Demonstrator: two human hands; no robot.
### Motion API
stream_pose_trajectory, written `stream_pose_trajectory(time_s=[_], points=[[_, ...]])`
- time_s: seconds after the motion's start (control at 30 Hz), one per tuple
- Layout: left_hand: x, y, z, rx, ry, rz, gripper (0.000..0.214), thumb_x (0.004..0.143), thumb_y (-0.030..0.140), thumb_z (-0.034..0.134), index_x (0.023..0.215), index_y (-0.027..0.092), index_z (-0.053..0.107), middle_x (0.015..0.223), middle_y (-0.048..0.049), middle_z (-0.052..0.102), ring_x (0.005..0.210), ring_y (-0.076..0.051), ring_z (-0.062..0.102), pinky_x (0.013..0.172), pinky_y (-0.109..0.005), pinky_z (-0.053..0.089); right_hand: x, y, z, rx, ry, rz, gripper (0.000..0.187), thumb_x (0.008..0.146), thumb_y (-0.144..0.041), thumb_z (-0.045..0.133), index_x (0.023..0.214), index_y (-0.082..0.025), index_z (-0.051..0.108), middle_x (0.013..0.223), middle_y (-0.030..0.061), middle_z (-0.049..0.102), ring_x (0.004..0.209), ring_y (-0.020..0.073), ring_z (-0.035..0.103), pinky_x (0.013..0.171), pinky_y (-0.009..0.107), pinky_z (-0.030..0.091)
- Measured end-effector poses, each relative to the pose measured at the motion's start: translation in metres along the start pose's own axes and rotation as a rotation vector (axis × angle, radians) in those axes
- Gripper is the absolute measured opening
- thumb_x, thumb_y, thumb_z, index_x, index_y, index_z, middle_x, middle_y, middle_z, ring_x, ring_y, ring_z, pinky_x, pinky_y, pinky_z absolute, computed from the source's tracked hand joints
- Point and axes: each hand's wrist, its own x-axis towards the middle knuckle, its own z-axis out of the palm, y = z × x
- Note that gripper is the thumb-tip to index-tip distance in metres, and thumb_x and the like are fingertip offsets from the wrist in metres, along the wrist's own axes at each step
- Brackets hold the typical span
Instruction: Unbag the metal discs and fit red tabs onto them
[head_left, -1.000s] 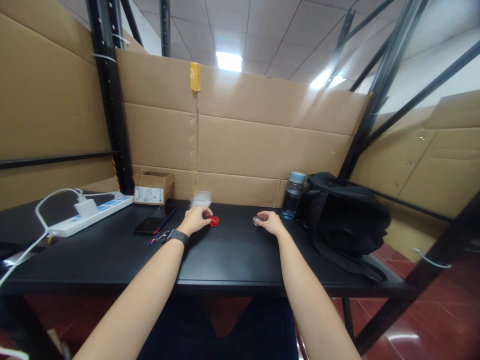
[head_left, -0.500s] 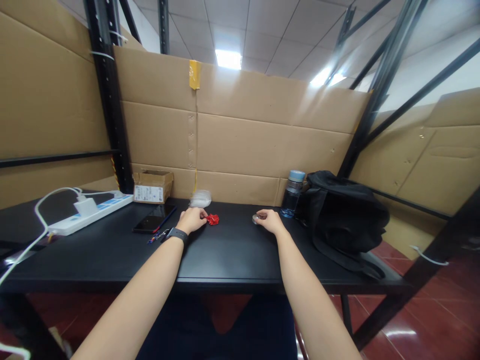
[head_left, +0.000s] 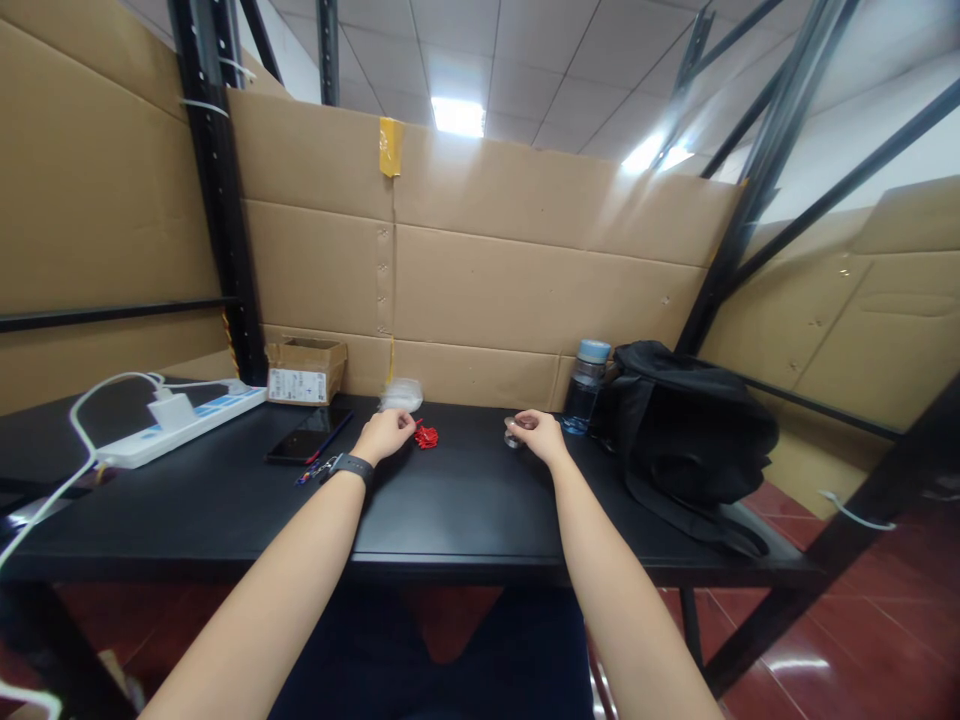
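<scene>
A small pile of thin red pieces (head_left: pixel 427 437) lies on the black table, too small to name exactly. Just left of it is my left hand (head_left: pixel 384 434), thumb and fingertips pinched, with a bit of red at the tips. A dark watch band circles that wrist. My right hand (head_left: pixel 540 436) is closed at the fingertips by a small, clear round container (head_left: pixel 514 438). Its fingers partly cover the container, and something dark and rounded shows between them. Behind my left hand sits a translucent white plastic item (head_left: pixel 403 394).
On the left are a black phone (head_left: pixel 309 436), a key bunch (head_left: pixel 318 470), a small cardboard box (head_left: pixel 306 370) and a white power strip (head_left: pixel 202 420) with cables. To the right stand a water bottle (head_left: pixel 583 388) and a black bag (head_left: pixel 690 440). Cardboard (head_left: pixel 480 290) walls the back.
My left hand has risen slightly from the red pile. The fingers of my right hand have lifted a little, and more of the clear round container shows below them.
</scene>
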Motion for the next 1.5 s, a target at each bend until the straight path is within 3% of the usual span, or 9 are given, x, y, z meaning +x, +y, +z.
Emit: stream_pose_trajectory(time_s=[0.17,0.27,0.53,0.7,0.93,1.17,1.5], points=[[0.000,0.016,0.001,-0.210,0.025,0.100,0.019,0.084,0.038,0.064,0.082,0.021,0.072,0.085,-0.0035,0.078,0.085,-0.021,0.072,0.079,-0.029,0.052,0.000,-0.009,0.006,0.344,-0.012,0.056,0.050,0.060,-0.051,0.086,0.092,-0.015,0.072,0.094,0.0129,0.076,0.089,0.0274,0.074,0.081,0.042,0.061],[-0.002,0.027,0.002,-0.276,0.049,0.163,0.014,0.083,0.034,0.067,0.081,0.021,0.071,0.087,-0.0037,0.078,0.087,-0.021,0.072,0.082,-0.030,0.052,-0.003,-0.021,0.009,0.421,-0.043,0.035,0.052,0.057,-0.051,0.088,0.092,-0.017,0.071,0.096,0.0115,0.076,0.091,0.0268,0.073,0.081,0.041,0.061],[-0.011,0.052,0.005,-0.275,0.090,0.253,0.013,0.081,0.033,0.071,0.083,0.021,0.076,0.086,-0.0024,0.078,0.077,-0.019,0.069,0.079,-0.031,0.052,-0.015,-0.054,0.027,0.395,-0.161,-0.115,0.047,0.062,-0.038,0.083,0.102,-0.017,0.069,0.102,0.0109,0.075,0.066,0.0144,0.068,0.067,0.029,0.059],[-0.013,0.059,0.003,-0.361,0.116,0.259,0.020,0.082,0.033,0.071,0.097,0.022,0.079,0.094,-0.0030,0.079,0.088,-0.021,0.071,0.084,-0.030,0.051,-0.023,-0.068,0.041,0.403,-0.232,-0.156,0.049,0.063,-0.029,0.081,0.109,-0.021,0.067,0.109,0.0087,0.073,0.073,0.0158,0.071,0.068,0.028,0.058],[-0.017,0.066,0.003,-0.302,0.092,0.330,0.021,0.089,0.037,0.065,0.094,0.022,0.079,0.098,-0.0046,0.078,0.093,-0.023,0.069,0.089,-0.032,0.049,-0.038,-0.086,0.055,0.648,-0.246,-0.117,0.056,0.063,-0.028,0.083,0.114,-0.024,0.061,0.121,0.0071,0.069,0.089,0.0178,0.073,0.085,0.035,0.060],[-0.018,0.073,0.007,-0.216,0.121,0.372,0.019,0.091,0.037,0.063,0.091,0.023,0.077,0.106,-0.0056,0.066,0.103,-0.022,0.061,0.095,-0.036,0.044,-0.039,-0.085,0.056,0.608,-0.231,-0.130,0.055,0.063,-0.026,0.083,0.113,-0.023,0.061,0.120,0.0079,0.069,0.090,0.0185,0.073,0.071,0.026,0.059],[-0.021,0.070,0.019,-0.088,0.167,0.374,0.013,0.092,0.036,0.064,0.092,0.028,0.074,0.121,-0.0052,0.060,0.117,-0.027,0.050,0.094,-0.044,0.039,-0.040,-0.086,0.055,0.557,-0.270,-0.200,0.053,0.066,-0.024,0.082,0.114,-0.024,0.061,0.120,0.0079,0.069,0.093,0.0186,0.073,0.069,0.025,0.056]])
